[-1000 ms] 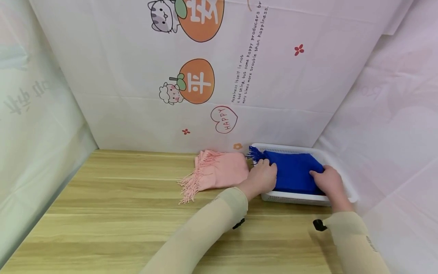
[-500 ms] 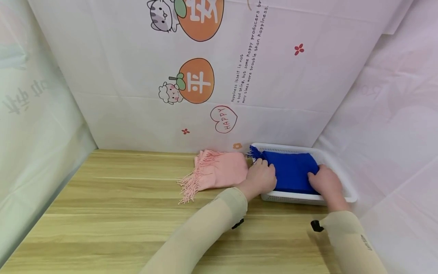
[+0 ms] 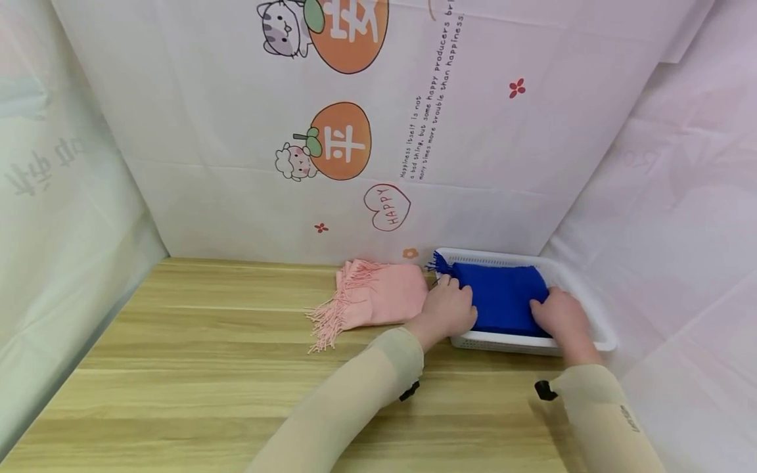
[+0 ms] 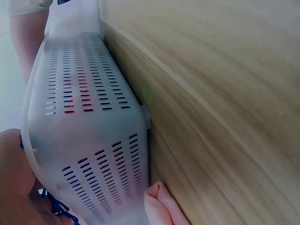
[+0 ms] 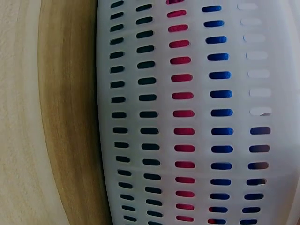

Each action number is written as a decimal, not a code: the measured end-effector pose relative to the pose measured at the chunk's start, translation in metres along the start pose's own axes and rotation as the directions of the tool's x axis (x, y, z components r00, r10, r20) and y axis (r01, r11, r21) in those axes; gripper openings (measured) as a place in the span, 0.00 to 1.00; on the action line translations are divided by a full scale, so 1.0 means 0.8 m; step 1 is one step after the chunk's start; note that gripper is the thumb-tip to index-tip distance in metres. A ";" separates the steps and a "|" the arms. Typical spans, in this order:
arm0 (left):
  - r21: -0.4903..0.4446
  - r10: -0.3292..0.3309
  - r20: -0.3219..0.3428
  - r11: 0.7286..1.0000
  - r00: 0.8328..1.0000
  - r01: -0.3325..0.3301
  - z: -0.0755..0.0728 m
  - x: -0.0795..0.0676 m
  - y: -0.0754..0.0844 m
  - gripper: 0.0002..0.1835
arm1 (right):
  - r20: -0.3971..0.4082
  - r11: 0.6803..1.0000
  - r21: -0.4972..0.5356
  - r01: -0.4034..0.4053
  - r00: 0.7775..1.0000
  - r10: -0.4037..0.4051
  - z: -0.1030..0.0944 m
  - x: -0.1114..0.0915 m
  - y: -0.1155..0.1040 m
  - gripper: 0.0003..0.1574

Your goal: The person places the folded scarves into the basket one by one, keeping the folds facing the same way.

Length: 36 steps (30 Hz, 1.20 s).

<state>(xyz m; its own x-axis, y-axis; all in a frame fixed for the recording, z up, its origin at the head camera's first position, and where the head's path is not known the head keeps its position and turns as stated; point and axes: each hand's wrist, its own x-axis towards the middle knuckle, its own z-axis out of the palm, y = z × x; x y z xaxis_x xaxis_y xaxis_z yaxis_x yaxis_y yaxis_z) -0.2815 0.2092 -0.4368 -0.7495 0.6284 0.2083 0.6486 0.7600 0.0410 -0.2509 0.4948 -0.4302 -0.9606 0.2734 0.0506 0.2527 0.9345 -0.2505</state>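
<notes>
A folded blue scarf (image 3: 508,299) lies in the white plastic basket (image 3: 508,345), its fringe over the left rim. My left hand (image 3: 449,305) grips the scarf's left end, fingers curled at the basket's edge. At the scarf's right end, my right hand (image 3: 562,318) holds it with the thumb on top; its other fingers are hidden. Beside the basket on the left lies a folded pink fringed scarf (image 3: 390,295). Through the slots in the right wrist view, red cloth (image 5: 183,96) shows below blue cloth (image 5: 221,93), with dark slots lower down.
A wood-grain table (image 3: 236,381) carries everything. Behind it rises a white printed cloth wall (image 3: 473,164). Another white cloth wall (image 3: 680,263) stands close to the basket's right side.
My right hand has shifted slightly left, and the blue scarf's right edge has drawn inward with it. My left hand has moved only a little. The pink scarf is unmoved.
</notes>
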 end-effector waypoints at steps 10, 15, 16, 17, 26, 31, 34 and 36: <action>-0.210 0.005 -0.111 0.977 0.994 -0.029 0.013 -0.017 -0.018 0.32 | -0.103 0.999 0.029 0.020 0.995 -0.017 0.000 -0.007 -0.006 0.44; -0.379 -0.048 -0.156 0.925 0.987 -0.015 0.010 -0.028 -0.027 0.29 | -0.150 0.998 0.040 0.048 0.988 -0.041 0.002 -0.008 -0.013 0.44; -0.401 -0.064 -0.158 0.916 0.985 -0.005 0.010 -0.030 -0.028 0.29 | -0.161 0.998 0.040 0.055 0.986 -0.048 0.003 -0.008 -0.017 0.44; -0.418 -0.078 -0.158 0.908 0.984 0.005 0.010 -0.032 -0.030 0.30 | -0.171 0.997 0.041 0.063 0.984 -0.056 0.004 -0.009 -0.020 0.44; -0.490 -0.144 -0.139 0.870 0.980 0.058 0.012 -0.052 -0.059 0.33 | -0.228 0.994 0.050 0.100 0.970 -0.086 0.015 -0.014 -0.048 0.42; -0.525 -0.193 -0.111 0.844 0.975 0.108 0.014 -0.061 -0.081 0.33 | -0.227 0.987 0.082 0.137 0.967 -0.115 0.018 -0.018 -0.065 0.43; -0.546 -0.209 -0.097 0.829 0.973 0.124 0.015 -0.069 -0.095 0.34 | -0.211 0.983 0.109 0.146 0.970 -0.121 0.021 -0.020 -0.077 0.44; -0.560 -0.216 -0.098 0.819 0.972 0.125 0.015 -0.075 -0.103 0.34 | -0.196 0.980 0.128 0.151 0.973 -0.124 0.022 -0.021 -0.085 0.45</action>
<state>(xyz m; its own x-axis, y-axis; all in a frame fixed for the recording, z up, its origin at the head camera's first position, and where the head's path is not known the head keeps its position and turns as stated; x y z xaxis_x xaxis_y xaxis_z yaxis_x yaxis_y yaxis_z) -0.2918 0.1110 -0.4641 -0.8550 0.4303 0.2895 0.5116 0.6082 0.6069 -0.2540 0.4225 -0.4307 -0.9431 0.1948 0.2695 0.0882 0.9279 -0.3621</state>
